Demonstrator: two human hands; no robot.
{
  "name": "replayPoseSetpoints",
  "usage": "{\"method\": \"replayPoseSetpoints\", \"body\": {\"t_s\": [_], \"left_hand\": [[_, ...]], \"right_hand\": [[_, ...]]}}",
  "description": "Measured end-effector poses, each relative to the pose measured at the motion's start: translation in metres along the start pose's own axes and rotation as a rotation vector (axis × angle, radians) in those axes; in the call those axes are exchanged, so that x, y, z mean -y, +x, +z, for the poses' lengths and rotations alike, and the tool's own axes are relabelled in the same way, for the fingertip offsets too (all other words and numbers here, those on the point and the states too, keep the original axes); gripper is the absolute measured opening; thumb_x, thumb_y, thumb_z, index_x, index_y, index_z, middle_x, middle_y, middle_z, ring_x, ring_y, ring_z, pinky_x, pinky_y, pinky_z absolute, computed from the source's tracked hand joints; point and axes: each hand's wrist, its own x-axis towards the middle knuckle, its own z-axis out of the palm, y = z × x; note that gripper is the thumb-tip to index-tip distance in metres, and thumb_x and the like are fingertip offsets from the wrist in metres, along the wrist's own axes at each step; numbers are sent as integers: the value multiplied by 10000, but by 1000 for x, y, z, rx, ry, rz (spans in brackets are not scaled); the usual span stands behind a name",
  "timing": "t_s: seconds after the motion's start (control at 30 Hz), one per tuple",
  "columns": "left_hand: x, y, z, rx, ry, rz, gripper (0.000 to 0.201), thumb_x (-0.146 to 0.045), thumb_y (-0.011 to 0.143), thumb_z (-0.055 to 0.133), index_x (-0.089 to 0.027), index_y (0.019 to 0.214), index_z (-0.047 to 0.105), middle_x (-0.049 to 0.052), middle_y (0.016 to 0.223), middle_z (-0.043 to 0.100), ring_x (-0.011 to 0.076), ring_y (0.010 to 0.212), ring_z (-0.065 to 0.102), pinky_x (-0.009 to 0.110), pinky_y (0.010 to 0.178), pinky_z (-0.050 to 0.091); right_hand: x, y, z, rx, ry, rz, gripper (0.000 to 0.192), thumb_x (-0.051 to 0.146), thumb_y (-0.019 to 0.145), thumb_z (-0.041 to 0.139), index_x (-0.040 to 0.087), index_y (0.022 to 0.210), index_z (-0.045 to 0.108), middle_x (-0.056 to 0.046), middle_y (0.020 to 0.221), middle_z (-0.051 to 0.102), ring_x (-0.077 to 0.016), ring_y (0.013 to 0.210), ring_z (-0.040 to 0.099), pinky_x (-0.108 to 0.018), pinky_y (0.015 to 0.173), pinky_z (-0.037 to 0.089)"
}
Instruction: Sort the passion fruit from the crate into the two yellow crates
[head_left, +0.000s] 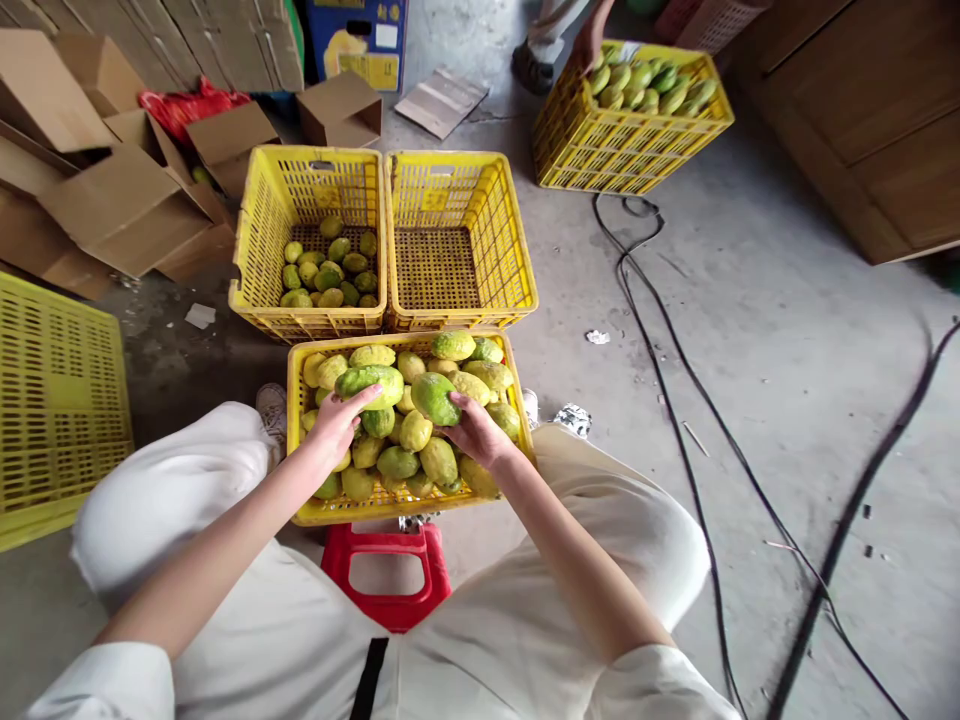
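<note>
A yellow plastic crate heaped with green-yellow mangoes sits on the floor between my knees. My left hand rests on a large green mango at the crate's left side, fingers curled over it. My right hand grips a round green mango near the middle of the pile. Behind this crate stand two more yellow crates: the left one holds several small mangoes, the right one holds nothing.
A red stool is under me. Flattened and open cardboard boxes lie at the left, with another yellow crate. Black cables run across the concrete floor. Another person's hand reaches a full crate at the back.
</note>
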Motion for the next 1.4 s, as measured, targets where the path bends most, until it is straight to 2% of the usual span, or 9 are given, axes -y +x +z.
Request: {"method": "replayPoseSetpoints", "body": {"t_s": [0.23,0.33,0.53,0.67,0.8,1.07,1.2,1.33,1.4], "left_hand": [[1,-1,0,63,-3,-44,442,-274,449,951,-200,774,662,14,890,731,145,814,642,273,706,475],[2,-1,2,35,15,-19,427,-282,439,951,-208,745,662,4,845,724,132,766,614,248,643,433],[3,1,1,72,24,-15,398,-337,459,933,-204,723,666,7,809,717,104,665,567,223,536,340],[1,1,0,79,-12,-86,431,-345,475,919,-216,798,663,2,819,716,123,675,600,239,595,411],[-1,0,0,84,-30,-128,434,-330,477,905,-218,818,660,-13,801,704,141,701,622,282,671,464],[-3,-2,4,-16,41,-81,429,-374,447,914,-210,756,667,-16,739,656,113,651,516,244,571,335],[-4,-4,5,-22,36,-115,466,-381,416,920,-205,747,643,-16,734,648,119,657,525,265,616,378],[-5,-4,5,3,-10,-135,481,-352,405,926,-209,730,601,-68,624,568,98,575,465,326,709,457],[-6,-4,5,12,-22,-127,488,-338,404,923,-211,749,602,-62,656,593,110,597,497,337,724,462]], "right_hand": [[-1,0,-3,57,-28,-3,508,368,629,827,274,1074,601,-17,1019,738,-270,1085,687,-383,848,627],[-2,0,-5,59,-55,2,560,390,644,816,282,1144,586,-15,1008,730,-266,1075,684,-393,855,617],[0,1,-5,46,-49,-28,473,405,623,824,286,1025,606,-9,1003,717,-260,1058,671,-358,819,609],[5,0,-5,-17,13,-44,424,350,611,827,304,953,579,30,1058,685,-248,1071,656,-387,822,618],[11,-1,-4,-17,17,-80,361,333,659,771,305,951,559,17,1044,679,-243,1039,665,-396,811,607],[12,0,-4,-54,-16,-136,428,341,605,785,317,947,529,29,969,701,-226,949,689,-367,811,593],[13,-1,-3,-35,4,-121,419,353,576,817,299,882,536,19,902,712,-234,917,699,-375,816,593],[13,-4,-2,-50,11,-125,439,372,571,843,302,892,553,23,883,702,-241,912,704,-400,779,613],[14,-4,-2,-49,11,-143,454,387,569,850,304,904,555,23,896,699,-247,940,702,-409,771,621]]}}
